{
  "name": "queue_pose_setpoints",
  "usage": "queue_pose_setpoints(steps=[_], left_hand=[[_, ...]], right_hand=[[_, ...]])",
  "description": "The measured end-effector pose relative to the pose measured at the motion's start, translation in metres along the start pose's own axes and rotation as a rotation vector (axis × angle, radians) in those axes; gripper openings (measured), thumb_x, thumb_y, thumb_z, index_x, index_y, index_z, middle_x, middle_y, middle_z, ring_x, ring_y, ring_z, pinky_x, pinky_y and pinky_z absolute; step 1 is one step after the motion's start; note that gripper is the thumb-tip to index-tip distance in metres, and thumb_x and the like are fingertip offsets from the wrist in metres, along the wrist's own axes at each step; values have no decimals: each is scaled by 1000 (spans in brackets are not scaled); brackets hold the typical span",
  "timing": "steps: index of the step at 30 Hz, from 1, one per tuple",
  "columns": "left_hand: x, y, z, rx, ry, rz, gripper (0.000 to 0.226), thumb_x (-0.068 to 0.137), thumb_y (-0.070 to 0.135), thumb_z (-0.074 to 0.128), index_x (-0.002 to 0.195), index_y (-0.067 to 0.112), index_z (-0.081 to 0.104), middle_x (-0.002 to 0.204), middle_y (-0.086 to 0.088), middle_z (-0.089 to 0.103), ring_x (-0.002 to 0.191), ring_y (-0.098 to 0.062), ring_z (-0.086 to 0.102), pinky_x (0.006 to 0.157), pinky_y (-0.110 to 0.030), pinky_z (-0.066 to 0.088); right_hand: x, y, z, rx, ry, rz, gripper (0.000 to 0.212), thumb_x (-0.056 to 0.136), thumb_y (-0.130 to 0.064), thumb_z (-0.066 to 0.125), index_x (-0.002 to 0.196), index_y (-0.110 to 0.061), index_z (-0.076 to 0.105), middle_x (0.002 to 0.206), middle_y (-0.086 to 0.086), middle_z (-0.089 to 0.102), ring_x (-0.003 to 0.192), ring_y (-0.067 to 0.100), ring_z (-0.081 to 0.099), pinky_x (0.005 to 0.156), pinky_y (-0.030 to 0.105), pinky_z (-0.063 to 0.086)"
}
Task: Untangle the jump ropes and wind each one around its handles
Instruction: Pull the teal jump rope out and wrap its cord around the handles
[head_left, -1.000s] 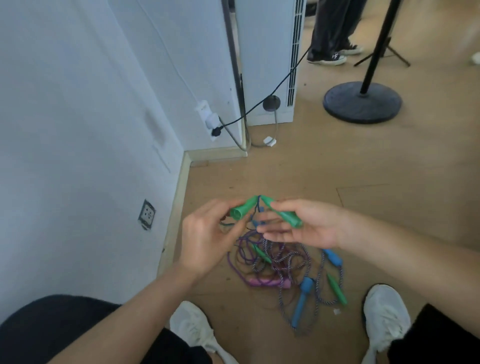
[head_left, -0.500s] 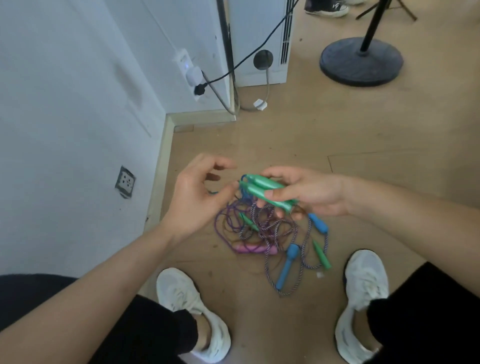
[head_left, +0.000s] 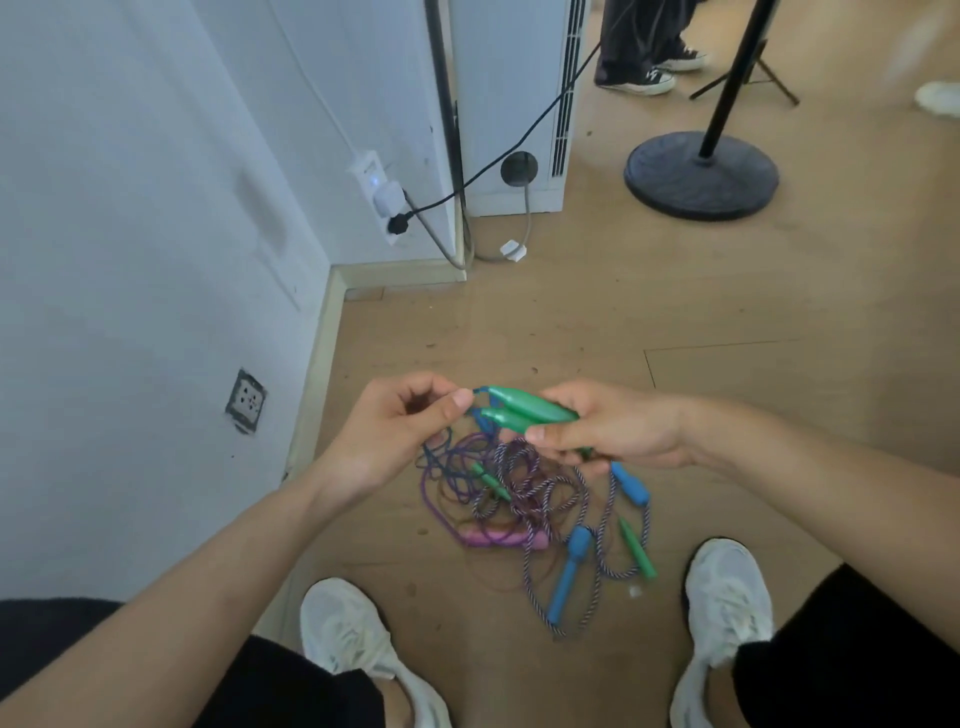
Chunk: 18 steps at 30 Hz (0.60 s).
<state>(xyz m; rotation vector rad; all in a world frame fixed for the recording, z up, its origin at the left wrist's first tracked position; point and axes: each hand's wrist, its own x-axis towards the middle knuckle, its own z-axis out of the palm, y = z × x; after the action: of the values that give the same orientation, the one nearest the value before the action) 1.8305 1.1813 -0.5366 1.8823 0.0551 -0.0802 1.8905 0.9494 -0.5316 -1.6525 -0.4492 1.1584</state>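
Step in hand, as I judge it: starting the first wind, with one rope singled out and most of its length not yet freed.

Tangle of jump ropes (head_left: 519, 488) lies on the pale wooden plank floor (head_left: 571, 322), between the person's feet and below both hands. Best to lift clear of it and draw length out slowly. A hard tug would likely cinch the loops.

Right hand (head_left: 613, 431) is closed round a pair of green tapered plastic handles (head_left: 524, 410), held side by side above the heap with their narrow ends towards the left hand. Keep them parallel and tightly together so they serve as one spool.

Left hand (head_left: 400, 426) pinches the thin dark-blue cord (head_left: 479, 420) between thumb and forefinger, just beside the handle tips. Feed it with light tension and lay the turns next to one another. Whether this cord runs free through the heap, I cannot tell.

Materials:
- Floor: smooth, matt, a few dark specks.
- Heap: limp overlapping loops, a braided blue-and-white cord (head_left: 540, 486) that looks coarse, and a thinner purple cord (head_left: 431, 499) that looks slick.
- Held handles: glossy, hard and rounded, likely slippery against each other.
- Loose handles in the heap: blue plastic handle (head_left: 569, 577), pink plastic handle (head_left: 498, 538), small green plastic handle (head_left: 638, 551), all lying flat.
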Motion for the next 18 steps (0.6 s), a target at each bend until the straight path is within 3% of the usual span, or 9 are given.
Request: queue_pose_setpoints(steps=[5, 9, 11, 13, 18], left_hand=[[10, -8, -22, -12, 215, 0, 18, 100, 17, 58, 99, 5, 71, 58, 9, 51, 54, -6, 45, 62, -26, 44], [5, -6, -22, -4, 271, -8, 10, 95, 20, 66, 90, 18, 74, 66, -2, 59, 51, -12, 47, 50, -25, 43], [1, -3, -14, 4, 264, -24, 11, 93, 21, 69, 86, 16, 76, 62, -2, 58, 48, -12, 41, 47, -22, 35], [-2, 2, -5, 49, 220, -26, 12, 90, 19, 71, 83, 12, 77, 54, 10, 57, 44, -3, 38, 46, -16, 31], [-12, 17, 14, 80, 68, -23, 12, 86, 13, 76, 74, 8, 77, 54, 7, 61, 49, 0, 47, 50, -10, 36]], right_hand=[[-4, -12, -14, 464, 112, -86, 35, 99, -12, 50, 134, -6, 52, 68, -3, 42, 56, 7, 35, 43, 17, 24], [-5, -21, -21, 698, 176, -153, 56, 91, -24, 54, 144, -9, 42, 66, -5, 42, 53, 5, 33, 41, 15, 22], [-5, -24, -20, 772, 155, -172, 60, 90, -28, 54, 145, -9, 40, 67, -5, 41, 53, 5, 32, 40, 15, 22], [-5, -26, -17, 802, 104, -193, 58, 92, -31, 52, 144, -10, 41, 68, -5, 40, 54, 5, 31, 40, 16, 21], [-7, -28, -13, 837, -100, -227, 57, 98, -31, 43, 149, -8, 33, 64, -6, 39, 51, 4, 35, 37, 15, 24]])
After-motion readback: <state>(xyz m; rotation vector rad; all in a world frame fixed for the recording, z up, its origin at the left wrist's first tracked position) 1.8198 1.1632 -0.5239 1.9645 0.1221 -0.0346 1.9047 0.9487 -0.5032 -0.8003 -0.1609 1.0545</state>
